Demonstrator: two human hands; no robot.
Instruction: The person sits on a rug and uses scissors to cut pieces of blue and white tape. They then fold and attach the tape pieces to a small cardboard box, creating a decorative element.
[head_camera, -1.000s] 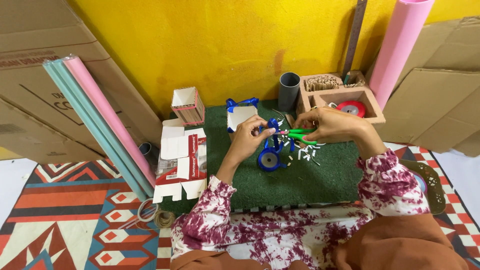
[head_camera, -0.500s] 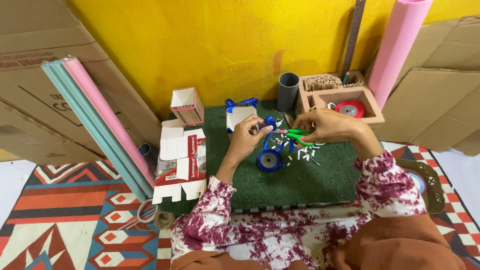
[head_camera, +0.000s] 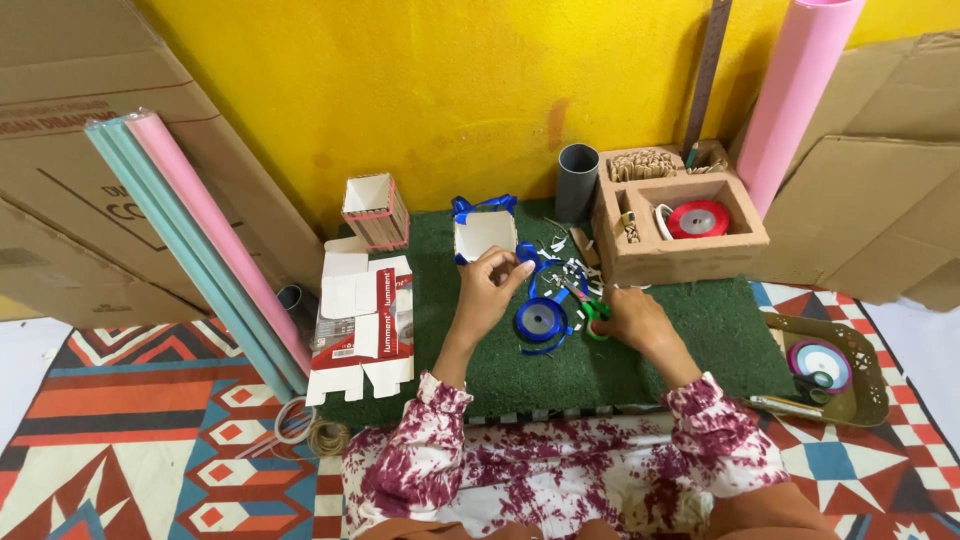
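My left hand (head_camera: 492, 285) pinches the end of a blue ribbon just in front of a small white box (head_camera: 483, 235) trimmed with blue ribbon. The ribbon runs down to a blue ribbon spool (head_camera: 540, 320) lying on the green turf mat (head_camera: 700, 330). My right hand (head_camera: 632, 318) rests low on the mat, closed on green-handled scissors (head_camera: 592, 305) that lie against the mat beside the spool. Small white paper scraps (head_camera: 570, 262) are scattered behind the scissors.
A cardboard organiser (head_camera: 680, 250) holds a red tape roll (head_camera: 697, 219). A grey tube (head_camera: 577, 182) stands beside it. A flattened red-and-white carton (head_camera: 362, 320), a small open box (head_camera: 375, 211), pink and teal paper rolls (head_camera: 200, 240) lie left. A brown tray (head_camera: 835, 370) sits right.
Both hands have come apart and dropped. The right hand lowered the scissors from the ribbon down to the mat; the left hand drew the ribbon end back toward the white box.
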